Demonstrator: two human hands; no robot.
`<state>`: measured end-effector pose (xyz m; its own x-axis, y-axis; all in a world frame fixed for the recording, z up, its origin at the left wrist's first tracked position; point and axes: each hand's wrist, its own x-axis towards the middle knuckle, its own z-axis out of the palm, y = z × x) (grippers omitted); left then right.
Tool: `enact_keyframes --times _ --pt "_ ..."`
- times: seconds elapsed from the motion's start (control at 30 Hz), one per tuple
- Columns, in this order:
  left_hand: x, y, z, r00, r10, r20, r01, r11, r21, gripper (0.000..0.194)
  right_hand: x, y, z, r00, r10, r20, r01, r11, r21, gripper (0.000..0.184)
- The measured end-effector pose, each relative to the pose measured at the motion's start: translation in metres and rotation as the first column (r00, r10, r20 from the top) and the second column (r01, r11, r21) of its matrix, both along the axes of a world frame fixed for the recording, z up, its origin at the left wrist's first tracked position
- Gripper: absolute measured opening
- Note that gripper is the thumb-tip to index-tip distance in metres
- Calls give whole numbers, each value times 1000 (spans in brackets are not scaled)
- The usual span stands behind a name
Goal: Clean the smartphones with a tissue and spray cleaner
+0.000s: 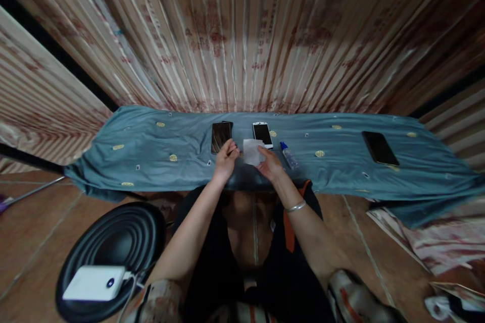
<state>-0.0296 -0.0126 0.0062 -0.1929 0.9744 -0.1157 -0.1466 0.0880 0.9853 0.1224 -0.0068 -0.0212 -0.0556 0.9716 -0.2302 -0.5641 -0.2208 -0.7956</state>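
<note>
My right hand point(270, 163) holds a small white cloth point(252, 151) over the front edge of a bench draped in blue-green fabric point(151, 154). Close beside it, my left hand point(226, 157) has its fingers curled and pinched near the cloth's left edge; I cannot make out whether it grips the cloth. A dark phone point(220, 136) lies just behind my left hand. A white-framed phone point(262, 134) lies behind the cloth. A small clear bottle with a blue cap point(289, 155) lies to the right of my right hand.
Another black phone point(379, 147) lies far right on the fabric. A black round stool point(113, 242) at lower left carries a white power bank point(94, 283) with a cable. Striped sheeting hangs behind the bench. Brown tiled floor lies below.
</note>
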Motion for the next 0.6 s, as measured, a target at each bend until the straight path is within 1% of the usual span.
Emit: enact_keyframes --times 0.03,0.07,0.13,0.17,0.23,0.3,0.37,0.5,0.6 --pt "-5 3 0 989 26 -143 -13 996 86 51 -1 2 1 999 -35 -13 34 999 -25 11" --pt "-11 6 0 957 58 -283 -17 989 144 59 -1 3 1 997 -68 -27 66 996 -59 9" --pt "-20 12 1 857 121 -502 -32 983 183 77 -4 4 4 994 -102 -36 98 989 -112 8" --pt "-24 15 0 813 139 -566 -49 984 170 85 -5 4 5 995 -98 -29 94 988 -122 7" --pt "-28 20 -2 759 145 -635 -83 989 126 97 -7 3 7 996 -84 -16 81 988 -129 6" --pt "-28 26 -6 727 137 -673 -109 991 84 107 -9 3 9 997 -77 -17 74 988 -138 4" --pt "-27 31 -11 693 120 -711 -118 992 52 114 -11 2 10 997 -74 -27 69 987 -146 6" --pt "-25 38 -18 627 73 -776 -119 993 -3 117 -13 0 11 998 -60 -31 55 989 -139 13" --pt "-25 39 -20 601 45 -798 -81 997 -5 117 -15 1 11 998 -50 -24 46 990 -131 11"
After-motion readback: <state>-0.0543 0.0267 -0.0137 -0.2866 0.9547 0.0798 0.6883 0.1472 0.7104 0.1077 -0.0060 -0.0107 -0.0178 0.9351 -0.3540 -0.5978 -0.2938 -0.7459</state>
